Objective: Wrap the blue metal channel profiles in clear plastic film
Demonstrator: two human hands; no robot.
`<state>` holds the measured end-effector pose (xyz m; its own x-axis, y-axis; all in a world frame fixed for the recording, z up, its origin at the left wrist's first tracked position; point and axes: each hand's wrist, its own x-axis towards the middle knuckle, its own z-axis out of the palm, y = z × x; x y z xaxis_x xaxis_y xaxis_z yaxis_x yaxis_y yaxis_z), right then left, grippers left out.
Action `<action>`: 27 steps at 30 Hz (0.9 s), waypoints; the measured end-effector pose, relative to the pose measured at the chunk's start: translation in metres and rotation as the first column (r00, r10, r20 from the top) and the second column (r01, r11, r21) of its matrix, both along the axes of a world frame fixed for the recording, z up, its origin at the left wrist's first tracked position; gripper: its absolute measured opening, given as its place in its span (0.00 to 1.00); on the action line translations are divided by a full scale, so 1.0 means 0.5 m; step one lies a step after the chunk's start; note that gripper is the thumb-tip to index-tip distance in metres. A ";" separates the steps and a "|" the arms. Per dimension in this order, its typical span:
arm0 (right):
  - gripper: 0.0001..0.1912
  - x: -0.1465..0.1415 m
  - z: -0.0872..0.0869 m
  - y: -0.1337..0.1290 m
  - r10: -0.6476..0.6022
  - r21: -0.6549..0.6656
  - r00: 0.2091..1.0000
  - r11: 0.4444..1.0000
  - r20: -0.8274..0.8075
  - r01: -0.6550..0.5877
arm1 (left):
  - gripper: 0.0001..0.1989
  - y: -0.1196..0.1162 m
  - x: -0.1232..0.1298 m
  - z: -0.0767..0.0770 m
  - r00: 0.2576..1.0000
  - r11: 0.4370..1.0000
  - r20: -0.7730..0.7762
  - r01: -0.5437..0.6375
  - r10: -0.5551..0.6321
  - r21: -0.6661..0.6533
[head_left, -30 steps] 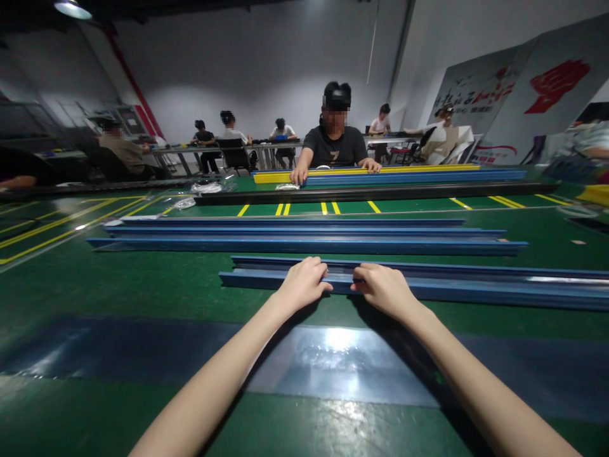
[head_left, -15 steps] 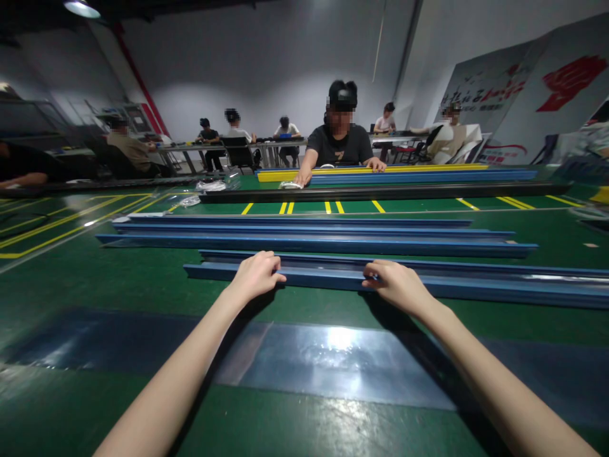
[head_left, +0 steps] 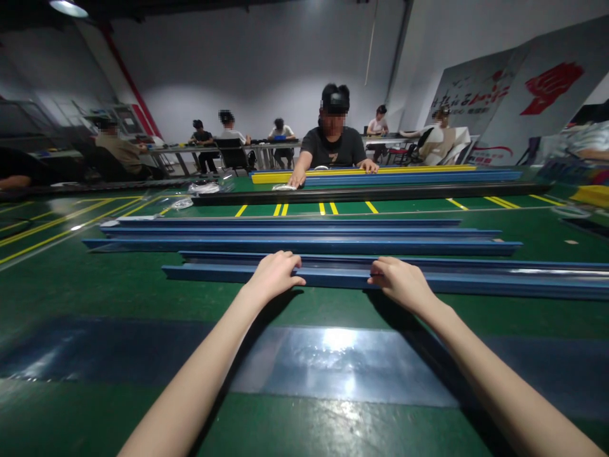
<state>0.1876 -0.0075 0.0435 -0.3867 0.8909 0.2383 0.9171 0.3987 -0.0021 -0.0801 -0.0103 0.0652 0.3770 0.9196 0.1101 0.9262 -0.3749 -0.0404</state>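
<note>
A long blue channel [head_left: 337, 278] lies across the green table in front of me. My left hand [head_left: 280, 274] reaches over its left part, with fingers curled over the channel and thumb on the near side. Further right, my right hand [head_left: 396, 278] grips the same channel, its fingertips bent inside. The fingertips of both hands are partly hidden. A flat clear plastic sheet [head_left: 328, 365] with a bluish tint lies on the table beneath my forearms.
More blue channels [head_left: 304, 244] lie parallel just beyond. Farther back are a black strip [head_left: 371, 192], yellow and blue strips [head_left: 276, 178] and crumpled clear plastic [head_left: 204, 188]. A person [head_left: 333, 143] sits across the table, both hands near the strips.
My left hand has moved right along the channel, closer to my right hand. The channel's left end reaches farther left in view, and the whole view has shifted slightly.
</note>
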 end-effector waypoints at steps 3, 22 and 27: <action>0.05 -0.033 0.003 0.005 0.019 0.008 1.000 1.000 -0.014 -0.019 | 0.13 0.007 0.058 -0.007 0.998 0.998 0.011 0.054 -0.054 0.016; 0.08 0.040 -0.001 0.015 -0.010 0.062 1.000 0.998 0.009 0.009 | 0.01 0.030 0.043 -0.026 0.997 0.997 -0.025 0.079 -0.079 0.002; 0.09 0.093 -0.004 0.017 -0.026 0.040 1.000 0.999 -0.002 0.026 | 0.04 0.020 0.012 -0.027 0.989 0.995 -0.143 0.048 -0.035 0.088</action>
